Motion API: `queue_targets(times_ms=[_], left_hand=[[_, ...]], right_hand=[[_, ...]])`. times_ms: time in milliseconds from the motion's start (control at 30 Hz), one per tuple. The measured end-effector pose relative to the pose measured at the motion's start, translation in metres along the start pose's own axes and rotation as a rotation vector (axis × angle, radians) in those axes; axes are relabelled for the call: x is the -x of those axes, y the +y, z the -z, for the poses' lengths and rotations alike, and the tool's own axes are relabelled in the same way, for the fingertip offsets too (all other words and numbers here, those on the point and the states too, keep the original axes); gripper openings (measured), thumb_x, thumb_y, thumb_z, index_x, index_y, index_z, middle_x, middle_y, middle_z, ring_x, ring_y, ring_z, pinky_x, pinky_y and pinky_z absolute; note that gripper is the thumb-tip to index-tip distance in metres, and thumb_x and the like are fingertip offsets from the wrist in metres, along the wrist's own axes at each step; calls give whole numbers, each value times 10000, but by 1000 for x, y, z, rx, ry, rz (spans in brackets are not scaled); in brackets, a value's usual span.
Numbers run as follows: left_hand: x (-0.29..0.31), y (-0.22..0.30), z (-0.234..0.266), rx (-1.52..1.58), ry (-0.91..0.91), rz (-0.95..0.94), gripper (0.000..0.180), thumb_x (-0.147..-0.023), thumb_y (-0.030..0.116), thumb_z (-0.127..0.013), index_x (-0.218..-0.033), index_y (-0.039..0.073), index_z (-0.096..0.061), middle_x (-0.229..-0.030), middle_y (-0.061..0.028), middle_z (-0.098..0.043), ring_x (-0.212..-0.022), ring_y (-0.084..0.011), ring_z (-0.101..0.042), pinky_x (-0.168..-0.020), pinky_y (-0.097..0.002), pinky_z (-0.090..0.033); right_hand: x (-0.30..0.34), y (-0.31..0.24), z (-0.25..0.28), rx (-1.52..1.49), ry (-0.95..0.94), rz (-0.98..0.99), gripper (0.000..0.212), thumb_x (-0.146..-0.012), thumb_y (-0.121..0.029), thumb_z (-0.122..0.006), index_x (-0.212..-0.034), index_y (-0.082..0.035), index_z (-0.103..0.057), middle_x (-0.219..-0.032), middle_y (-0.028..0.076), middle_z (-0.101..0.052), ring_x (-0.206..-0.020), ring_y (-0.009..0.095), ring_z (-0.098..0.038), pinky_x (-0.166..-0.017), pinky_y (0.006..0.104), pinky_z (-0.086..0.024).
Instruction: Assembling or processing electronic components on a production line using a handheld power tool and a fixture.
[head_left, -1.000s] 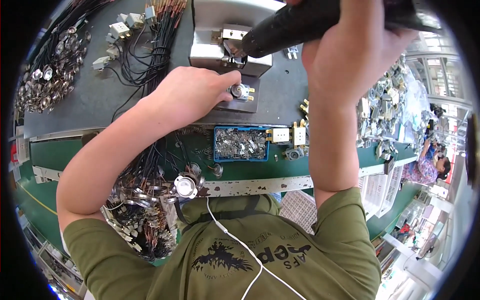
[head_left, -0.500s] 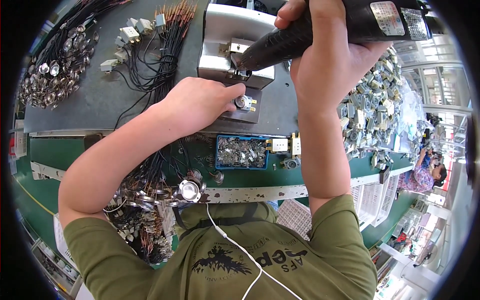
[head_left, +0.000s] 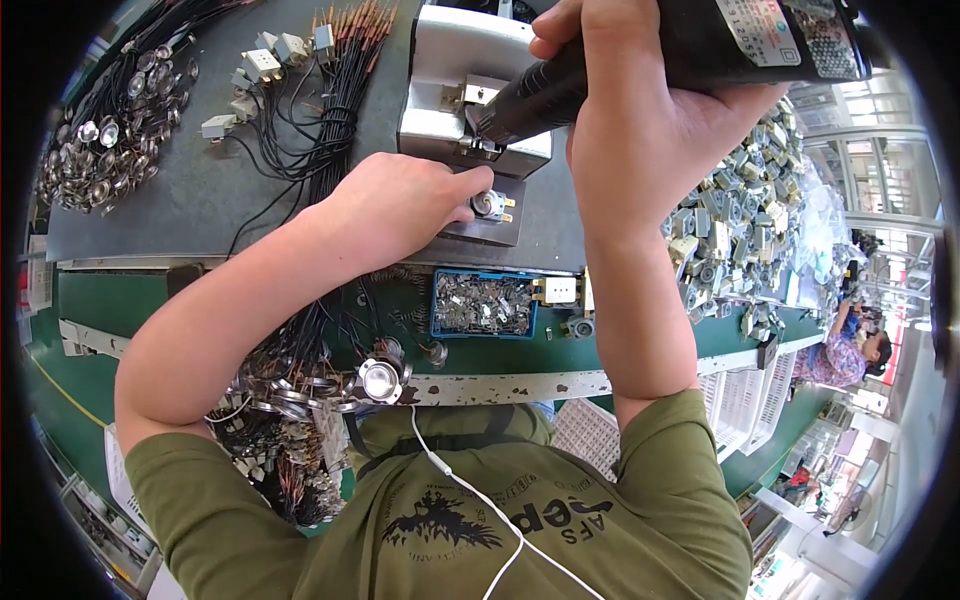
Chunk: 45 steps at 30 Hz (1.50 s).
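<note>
My right hand (head_left: 640,90) is wrapped around a thick black power tool (head_left: 555,85) with a ribbed, tapered front. Its tip reaches down to a small metal part in the metal fixture (head_left: 430,125); the exact contact is hard to make out. A white block-shaped component (head_left: 482,91) sits in the fixture beside the tip. Nearer to me, my left hand (head_left: 405,205) is closed, thumb and forefinger at a small round metal-faced component with brass tabs (head_left: 490,206). That component rests on a flat metal block (head_left: 490,232) in front of the fixture.
A blue tray (head_left: 435,305) of small metal pieces lies nearer me, beside white components (head_left: 558,290). Bundled black wires (head_left: 330,150) spread left, with round metal caps (head_left: 110,130) beyond. Grey components (head_left: 730,220) pile up at right. Another person (head_left: 845,357) is farther right.
My right hand and the power tool have shifted slightly left, and the tool stands a little steeper. My left hand and the round component have stayed nearly still.
</note>
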<state>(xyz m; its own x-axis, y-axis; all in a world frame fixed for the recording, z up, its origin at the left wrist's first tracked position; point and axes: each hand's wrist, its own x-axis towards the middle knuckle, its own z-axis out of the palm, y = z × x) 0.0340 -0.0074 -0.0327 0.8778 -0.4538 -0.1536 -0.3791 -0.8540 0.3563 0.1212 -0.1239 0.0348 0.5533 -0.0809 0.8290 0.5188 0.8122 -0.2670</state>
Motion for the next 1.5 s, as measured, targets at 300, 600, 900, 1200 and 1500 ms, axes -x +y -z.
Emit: queue_targets(times_ms=[300, 600, 900, 1200, 1500], left_hand=[[0, -7, -9, 44, 130, -51, 235, -975, 253, -643, -1135, 98, -570, -845, -131, -714, -851, -361, -712, -694, -485, -550], [1, -9, -18, 62, 197, -63, 261, -969, 295, -651, -1180, 141, -638, -858, -114, -726, -854, -341, -715, -701, -471, -552], [1, -9, -13, 34, 159, -9, 264, -988, 309, -636, -1207, 162, -625, -864, -116, -728, -863, -347, -715, -714, -483, -553], [0, -11, -14, 9, 138, -13, 282, -996, 324, -629, -1222, 156, -612, -852, -135, -726, -841, -361, -718, -701, -491, -560], [0, -12, -17, 5, 148, -37, 285, -986, 302, -643, -1232, 161, -609, -864, -131, -727, -850, -357, -720, -709, -490, -561]], right_hand=[[-16, -24, -19, 600, -6, -418, 487, -883, 15, -754, -1263, -6, -451, -973, 107, -697, -754, 141, -690, -638, 284, -596], [-6, -68, -3, 731, 2, -418, 453, -926, -55, -702, -1318, 29, -492, -893, 134, -704, -620, 157, -671, -586, 280, -569], [20, -48, 25, 152, -78, -311, 75, -942, -12, -687, -970, 57, -682, -766, 80, -682, -590, 106, -633, -553, 242, -513], [28, -33, 43, 32, -180, -228, 70, -948, -19, -683, -949, 50, -673, -726, 58, -661, -580, 106, -626, -550, 242, -512], [26, -75, -5, 839, 73, -643, 72, -914, 21, -726, -958, 42, -673, -738, 52, -664, -594, 114, -642, -549, 241, -521]])
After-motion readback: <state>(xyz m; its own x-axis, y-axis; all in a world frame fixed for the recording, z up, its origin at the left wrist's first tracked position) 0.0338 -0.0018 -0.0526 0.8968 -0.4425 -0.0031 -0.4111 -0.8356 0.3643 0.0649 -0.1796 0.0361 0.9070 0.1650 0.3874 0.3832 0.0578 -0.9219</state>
